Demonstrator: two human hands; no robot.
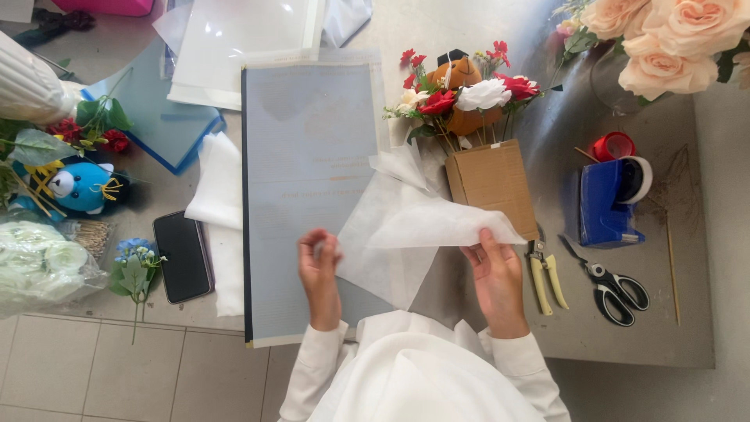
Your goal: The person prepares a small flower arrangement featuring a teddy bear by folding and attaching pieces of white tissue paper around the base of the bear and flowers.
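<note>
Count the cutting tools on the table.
2. The pruning shears with cream handles lie just right of the right hand; the black-handled scissors lie right of those, below the blue tape dispenser.

Left hand (pixel 320 266) raised, fingers curled in a pinch, right hand (pixel 494 273) level beside it, fingers pinched closed, both white-sleeved forearms extended forward

Before us on the counter (pixel 625 336) a sheet of tissue (pixel 406 227) overlaps a large board (pixel 305 156), with a cardboard box (pixel 492 184) behind it, pruners (pixel 544 273) and scissors (pixel 613 289) to its right.
</note>
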